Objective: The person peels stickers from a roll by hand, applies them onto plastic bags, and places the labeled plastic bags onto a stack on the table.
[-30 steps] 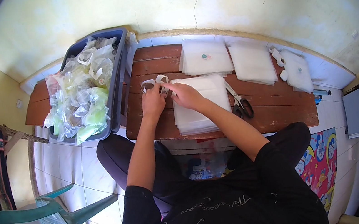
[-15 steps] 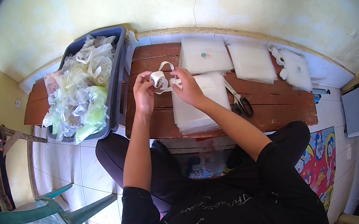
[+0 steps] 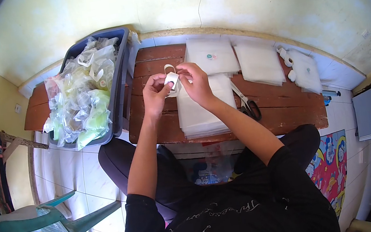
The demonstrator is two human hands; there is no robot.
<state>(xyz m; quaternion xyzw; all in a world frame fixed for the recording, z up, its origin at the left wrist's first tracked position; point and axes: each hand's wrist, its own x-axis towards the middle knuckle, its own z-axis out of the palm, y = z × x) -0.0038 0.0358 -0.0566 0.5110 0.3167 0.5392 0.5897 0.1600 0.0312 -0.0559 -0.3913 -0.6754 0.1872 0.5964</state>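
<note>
A small roll of white strip, like a label or tape roll (image 3: 171, 79), is held up over the table between my two hands. My left hand (image 3: 156, 94) is closed around it, thumb on its near side. The fingers of my right hand (image 3: 197, 85) are bent in at the roll's right side, pinching the strip; their tips are partly hidden. A loose loop of strip (image 3: 169, 66) curls up behind the roll. Below my right hand lies a stack of clear plastic bags (image 3: 206, 113), with black-handled scissors (image 3: 252, 109) beside it.
At left, a dark grey tub (image 3: 125, 43) is heaped with plastic bags (image 3: 82, 92). More flat bag stacks (image 3: 258, 63) lie along the back of the brown wooden table (image 3: 285, 116), with small white rolls (image 3: 288, 61) at right. A green chair (image 3: 67, 222) stands at lower left.
My hands have come closer together, and the roll has turned and moved slightly right. The loose loop of strip looks smaller.
</note>
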